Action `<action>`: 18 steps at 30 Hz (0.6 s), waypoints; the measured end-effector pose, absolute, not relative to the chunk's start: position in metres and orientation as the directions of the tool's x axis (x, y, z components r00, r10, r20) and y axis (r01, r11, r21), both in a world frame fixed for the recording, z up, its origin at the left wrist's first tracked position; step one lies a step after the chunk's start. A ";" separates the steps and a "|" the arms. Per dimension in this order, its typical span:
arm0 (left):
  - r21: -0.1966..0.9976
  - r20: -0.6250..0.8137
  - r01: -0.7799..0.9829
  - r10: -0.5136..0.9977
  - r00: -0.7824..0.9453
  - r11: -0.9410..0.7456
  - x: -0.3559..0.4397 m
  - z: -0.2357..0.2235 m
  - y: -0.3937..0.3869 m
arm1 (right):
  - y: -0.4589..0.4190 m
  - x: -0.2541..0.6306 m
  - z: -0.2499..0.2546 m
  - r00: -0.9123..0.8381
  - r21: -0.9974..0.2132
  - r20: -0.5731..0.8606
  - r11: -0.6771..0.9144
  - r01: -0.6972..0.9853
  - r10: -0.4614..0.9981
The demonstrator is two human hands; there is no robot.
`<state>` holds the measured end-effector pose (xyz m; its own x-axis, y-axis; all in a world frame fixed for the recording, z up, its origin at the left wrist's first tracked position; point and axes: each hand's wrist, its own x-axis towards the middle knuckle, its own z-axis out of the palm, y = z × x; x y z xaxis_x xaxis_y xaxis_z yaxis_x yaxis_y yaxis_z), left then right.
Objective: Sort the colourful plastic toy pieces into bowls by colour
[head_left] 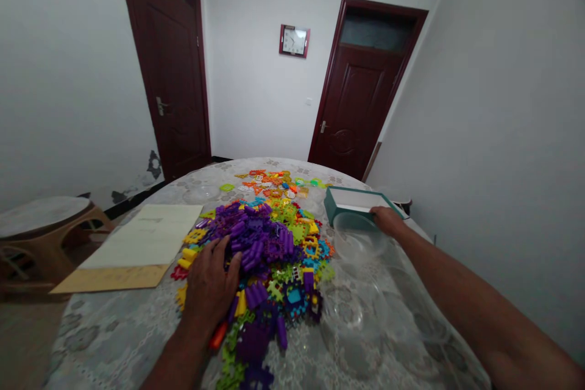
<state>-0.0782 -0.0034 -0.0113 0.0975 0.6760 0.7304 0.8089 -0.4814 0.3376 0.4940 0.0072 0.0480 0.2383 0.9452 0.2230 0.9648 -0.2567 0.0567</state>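
Note:
A heap of plastic building pieces (269,244), mostly purple with yellow, green, blue and red ones, lies on the table in front of me. On its near left side rests my left hand (211,277), palm down with fingers spread over the pieces, gripping none that I can see. To the right, my right hand (386,219) holds the near rim of an open box (333,210), dark green outside and white inside. Its fingers are bent over the edge and partly hidden. Just in front of the box stands a clear plastic bowl (354,244).
More clear round containers (354,311) stand at the near right. Behind the heap lie scattered orange and green pieces (274,183). Paper sheets (150,231) lie on the left of the patterned tablecloth (91,341). A stool (50,219) stands beyond the left edge.

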 end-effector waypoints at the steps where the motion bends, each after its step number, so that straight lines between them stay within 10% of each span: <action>1: 0.338 0.728 0.809 0.678 0.099 -0.481 -0.078 -0.011 -0.003 | 0.007 0.493 0.048 0.258 0.064 0.213 -0.277 0.959 0.942; 18: 0.337 0.712 0.792 0.688 0.138 -0.508 -0.078 -0.006 0.001 | -0.017 0.496 0.079 0.352 0.074 0.193 -0.372 0.926 0.916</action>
<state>-0.0776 0.0009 -0.0064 0.1384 0.6883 0.7121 0.7924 -0.5083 0.3373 0.4956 -0.0168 0.0788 0.3523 0.9159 0.1925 0.9255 -0.3715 0.0736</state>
